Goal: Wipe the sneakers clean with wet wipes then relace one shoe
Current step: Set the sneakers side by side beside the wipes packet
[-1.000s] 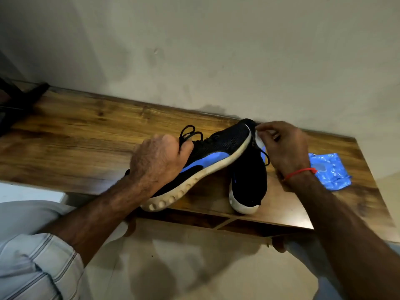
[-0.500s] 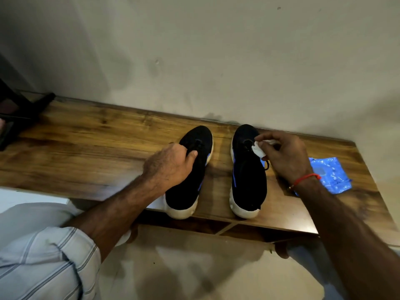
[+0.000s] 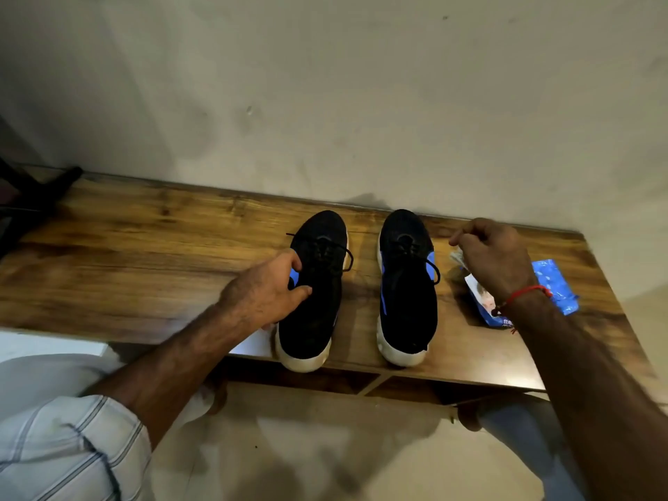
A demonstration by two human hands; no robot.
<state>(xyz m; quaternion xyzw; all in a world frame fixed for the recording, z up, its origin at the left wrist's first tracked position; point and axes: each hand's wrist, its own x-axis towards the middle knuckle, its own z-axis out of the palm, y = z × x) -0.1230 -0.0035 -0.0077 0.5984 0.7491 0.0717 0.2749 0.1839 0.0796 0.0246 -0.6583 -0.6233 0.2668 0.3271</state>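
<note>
Both sneakers sit upright near the desk's front edge, my left hand (image 3: 269, 289) loosely gripping the left sneaker (image 3: 312, 291) at its side, my right hand (image 3: 493, 260) pinching a crumpled wipe (image 3: 456, 257); light, soft knit, stiff sole, so hold midsole.

Home corner: wooden bench (image 3: 144, 254) against plaster wall (image 3: 325, 103), tiled floor (image 3: 307, 446).
</note>
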